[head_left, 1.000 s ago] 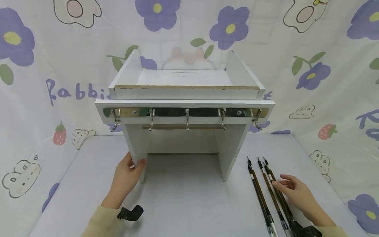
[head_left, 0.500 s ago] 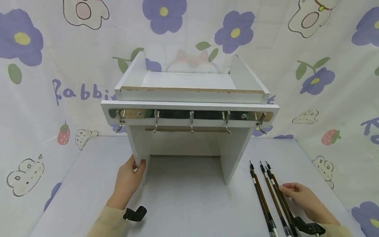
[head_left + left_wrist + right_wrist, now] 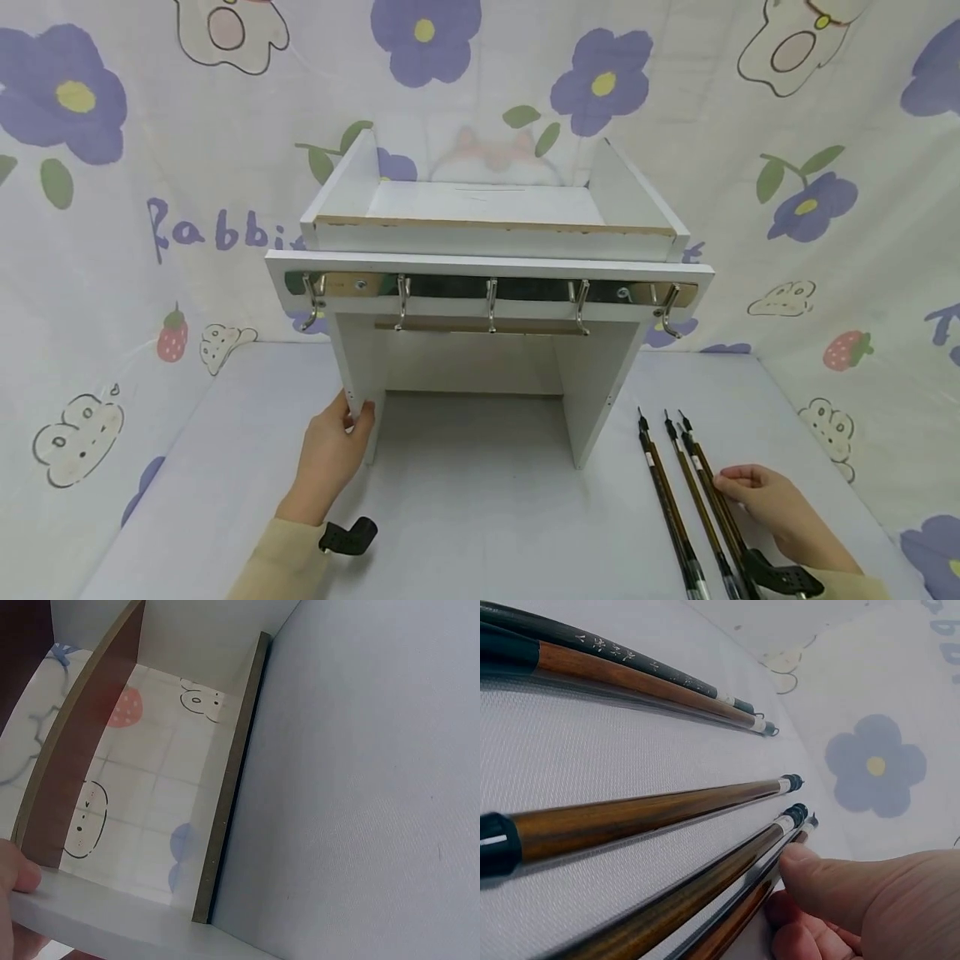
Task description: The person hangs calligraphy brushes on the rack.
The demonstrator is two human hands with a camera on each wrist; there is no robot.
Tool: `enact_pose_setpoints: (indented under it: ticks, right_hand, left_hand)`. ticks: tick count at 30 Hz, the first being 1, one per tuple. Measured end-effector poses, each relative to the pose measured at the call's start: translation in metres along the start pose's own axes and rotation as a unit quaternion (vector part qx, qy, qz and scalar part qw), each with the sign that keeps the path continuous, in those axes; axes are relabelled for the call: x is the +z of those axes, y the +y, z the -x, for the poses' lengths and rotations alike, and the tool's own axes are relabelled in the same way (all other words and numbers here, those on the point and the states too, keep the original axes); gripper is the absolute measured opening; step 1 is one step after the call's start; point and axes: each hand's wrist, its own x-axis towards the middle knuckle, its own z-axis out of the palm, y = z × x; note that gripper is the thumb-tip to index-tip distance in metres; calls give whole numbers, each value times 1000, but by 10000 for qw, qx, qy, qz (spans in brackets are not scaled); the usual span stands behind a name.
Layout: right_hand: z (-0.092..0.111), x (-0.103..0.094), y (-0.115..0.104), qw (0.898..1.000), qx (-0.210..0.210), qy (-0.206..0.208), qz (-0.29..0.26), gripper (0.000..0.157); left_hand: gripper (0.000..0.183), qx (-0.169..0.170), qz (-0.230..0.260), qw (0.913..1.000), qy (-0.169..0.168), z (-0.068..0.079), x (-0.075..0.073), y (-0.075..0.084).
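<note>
White tabletop, right hand pinching brush

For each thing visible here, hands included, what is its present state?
White wooden rack, upright
Silver metal hooks, all bare
Slender brown and black brushes, lying down
Left hand, gripping the rack's left panel
Right hand, fingers curled, thumb on the rightmost brush
</note>
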Motion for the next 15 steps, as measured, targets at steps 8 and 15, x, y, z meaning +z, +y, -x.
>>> enact_pose_setpoints:
  ticks: [8, 15]
  right_hand:
    - [-2, 1, -4, 9999, -15, 11, 141, 57]
    - [-4, -1, -3, 9997, 89, 22, 234, 53]
  left_hand:
    - [37, -106, 28, 9999, -68, 0, 0, -3]
    - [38, 3, 32, 10000, -92, -2, -1, -2]
